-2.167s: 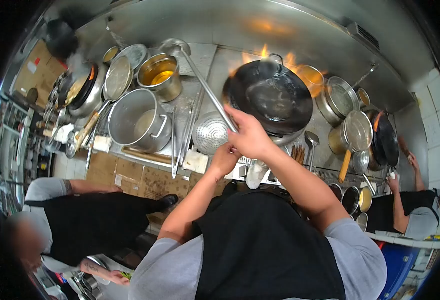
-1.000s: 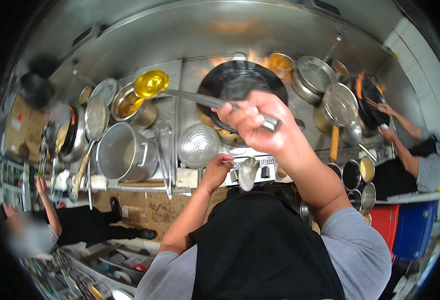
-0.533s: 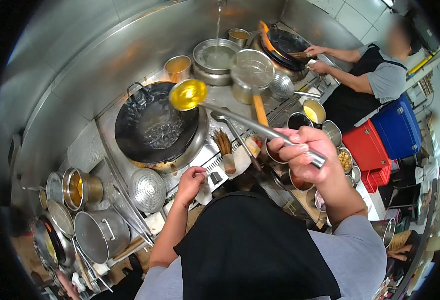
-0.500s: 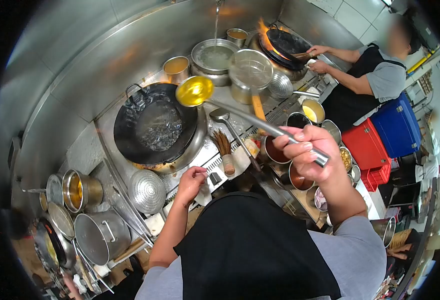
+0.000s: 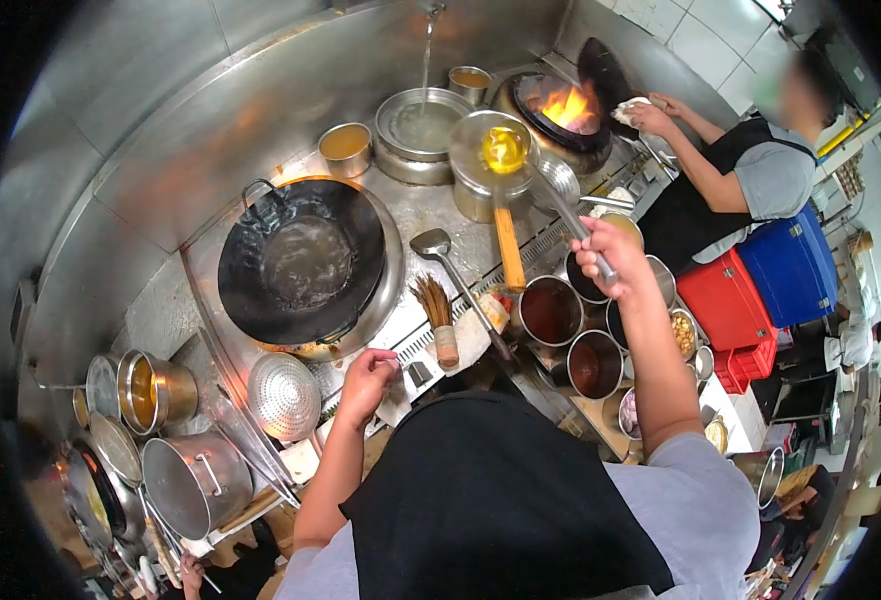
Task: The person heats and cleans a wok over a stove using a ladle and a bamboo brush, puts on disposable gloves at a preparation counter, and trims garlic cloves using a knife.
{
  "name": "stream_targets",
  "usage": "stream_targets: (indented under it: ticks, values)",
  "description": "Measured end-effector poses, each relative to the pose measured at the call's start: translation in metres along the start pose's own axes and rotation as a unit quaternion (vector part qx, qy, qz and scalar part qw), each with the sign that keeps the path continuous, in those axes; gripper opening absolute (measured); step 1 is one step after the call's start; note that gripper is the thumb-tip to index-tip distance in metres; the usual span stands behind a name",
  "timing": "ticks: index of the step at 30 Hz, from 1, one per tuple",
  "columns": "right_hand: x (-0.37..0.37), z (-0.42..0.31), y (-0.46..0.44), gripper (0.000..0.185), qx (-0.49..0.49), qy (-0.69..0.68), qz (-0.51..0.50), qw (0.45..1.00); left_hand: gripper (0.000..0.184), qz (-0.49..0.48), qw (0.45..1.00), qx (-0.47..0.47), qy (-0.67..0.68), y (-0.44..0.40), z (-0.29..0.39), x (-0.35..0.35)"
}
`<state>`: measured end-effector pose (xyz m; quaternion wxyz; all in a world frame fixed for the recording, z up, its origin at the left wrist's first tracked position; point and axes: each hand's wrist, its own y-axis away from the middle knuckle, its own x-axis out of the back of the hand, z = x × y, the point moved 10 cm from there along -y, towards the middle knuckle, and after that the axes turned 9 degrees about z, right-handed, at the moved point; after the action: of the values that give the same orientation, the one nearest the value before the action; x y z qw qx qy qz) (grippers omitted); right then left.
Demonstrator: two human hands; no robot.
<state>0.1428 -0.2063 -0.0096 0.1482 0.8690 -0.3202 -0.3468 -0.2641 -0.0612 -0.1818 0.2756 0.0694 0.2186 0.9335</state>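
Note:
My right hand point(image 5: 611, 258) is closed round the metal handle of a ladle point(image 5: 504, 150) whose bowl holds yellow liquid. That bowl is over a round mesh strainer point(image 5: 471, 160) with a wooden handle, which rests on a pot point(image 5: 473, 205). Near the stove's front edge is my left hand point(image 5: 368, 384), fingers curled together; what they hold, if anything, is hidden. Beyond it a black wok point(image 5: 301, 262) sits on the burner with a shiny wet inside. A perforated skimmer point(image 5: 285, 396) lies left of my left hand. To its right are a bamboo brush point(image 5: 437, 315) and a spatula point(image 5: 432, 243).
Sauce pots point(image 5: 551, 311) stand at the right front. Water runs into a covered basin point(image 5: 423, 122). At the right, a co-worker point(image 5: 741, 180) holds a tilted wok beside open flames point(image 5: 568, 108). A large pot point(image 5: 186, 490) and an oil pot point(image 5: 158, 395) are at the left.
The ladle has moved right and away from the wok, with its yellow liquid still inside. My right hand has gone farther forward. The co-worker's wok has been lifted off its burner.

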Motion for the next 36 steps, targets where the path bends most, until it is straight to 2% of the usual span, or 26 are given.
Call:
stream_targets:
  ticks: [2, 3, 4, 5, 6, 7, 8, 10, 11, 12, 14, 16, 18, 21, 23, 24, 25, 26, 27, 28, 30, 31, 33, 35, 36]
  values:
    - [0.018, -0.003, 0.003, 0.066, 0.104, 0.254, 0.105, 0.956, 0.024, 0.015, 1.000, 0.011, 0.007, 0.003, -0.007, 0.007]
    - [0.028, 0.001, 0.002, 0.082, 0.112, 0.339, 0.136, 0.924, 0.025, 0.022, 1.000, 0.008, 0.007, 0.002, -0.011, 0.011]
    - [0.033, 0.011, -0.001, 0.082, 0.110, 0.340, 0.133, 0.924, 0.026, 0.029, 1.000, 0.006, 0.007, 0.003, -0.012, 0.014]
    - [0.032, 0.002, 0.001, 0.081, 0.211, 0.457, 0.154, 0.850, 0.026, 0.032, 0.999, 0.007, 0.008, 0.004, -0.014, 0.016]
    - [0.015, -0.008, 0.011, 0.080, 0.308, 0.560, 0.169, 0.750, 0.026, 0.045, 0.999, 0.015, 0.010, 0.007, -0.014, 0.019]
    - [0.015, -0.003, 0.013, 0.077, 0.266, 0.561, 0.189, 0.761, 0.026, 0.058, 0.998, 0.022, 0.013, 0.009, -0.014, 0.022]
    - [0.010, 0.001, 0.006, 0.077, 0.265, 0.562, 0.185, 0.761, 0.026, 0.062, 0.998, 0.024, 0.014, 0.012, -0.014, 0.024]
    - [-0.011, 0.002, -0.007, 0.078, 0.341, 0.481, 0.134, 0.796, 0.026, 0.070, 0.997, 0.027, 0.018, 0.017, -0.015, 0.028]
    - [-0.016, 0.005, -0.024, 0.078, 0.347, 0.469, 0.127, 0.802, 0.026, 0.076, 0.997, 0.028, 0.020, 0.020, -0.015, 0.031]
    - [-0.025, 0.008, -0.043, 0.078, 0.347, 0.470, 0.120, 0.803, 0.026, 0.081, 0.996, 0.023, 0.006, 0.023, -0.015, 0.034]
    - [-0.057, 0.003, -0.079, 0.075, 0.396, 0.500, 0.118, 0.761, 0.026, 0.095, 0.995, 0.016, -0.004, 0.029, -0.017, 0.042]
    - [-0.085, 0.003, -0.128, 0.066, 0.347, 0.493, 0.133, 0.787, 0.026, 0.117, 0.993, 0.016, 0.009, 0.036, -0.022, 0.050]
    - [-0.102, 0.005, -0.199, 0.054, 0.327, 0.502, 0.118, 0.792, 0.026, 0.136, 0.990, 0.018, 0.019, 0.050, -0.018, 0.057]
    - [-0.144, -0.002, -0.247, 0.043, 0.315, 0.469, 0.147, 0.812, 0.026, 0.174, 0.983, 0.022, 0.052, 0.069, -0.027, 0.070]
    - [-0.135, 0.026, -0.337, 0.019, 0.137, 0.449, 0.093, 0.878, 0.025, 0.197, 0.976, 0.028, 0.086, 0.079, -0.040, 0.080]
    - [-0.138, 0.020, -0.350, 0.019, 0.137, 0.452, 0.088, 0.877, 0.025, 0.201, 0.975, 0.028, 0.089, 0.085, -0.040, 0.080]
    - [-0.140, 0.031, -0.359, 0.007, 0.027, 0.227, 0.055, 0.972, 0.024, 0.211, 0.972, 0.040, 0.100, 0.092, -0.040, 0.083]
    - [-0.151, 0.047, -0.363, 0.008, -0.086, -0.013, 0.020, 0.996, 0.023, 0.221, 0.968, 0.052, 0.110, 0.097, -0.042, 0.086]
    - [-0.162, 0.032, -0.328, 0.019, -0.057, -0.118, 0.020, 0.991, 0.023, 0.224, 0.967, 0.052, 0.112, 0.101, -0.045, 0.088]
    - [-0.159, 0.032, -0.321, 0.019, -0.057, -0.116, 0.017, 0.991, 0.023, 0.228, 0.966, 0.053, 0.105, 0.103, -0.048, 0.090]
    - [-0.146, 0.019, -0.318, 0.010, -0.068, -0.223, -0.031, 0.972, 0.024, 0.234, 0.965, 0.054, 0.102, 0.105, -0.052, 0.092]
    - [-0.141, 0.017, -0.302, 0.010, -0.069, -0.221, -0.032, 0.972, 0.023, 0.235, 0.966, 0.055, 0.091, 0.106, -0.053, 0.092]
    - [-0.147, 0.023, -0.241, 0.015, -0.194, -0.297, -0.062, 0.933, 0.023, 0.235, 0.967, 0.058, 0.081, 0.104, -0.056, 0.092]
    - [-0.140, 0.022, -0.198, 0.018, -0.208, -0.296, -0.081, 0.929, 0.025, 0.225, 0.974, 0.022, -0.036, 0.097, -0.051, 0.089]
    - [-0.140, 0.022, -0.174, 0.022, -0.220, -0.296, -0.101, 0.924, 0.025, 0.226, 0.973, 0.026, -0.036, 0.094, -0.052, 0.089]
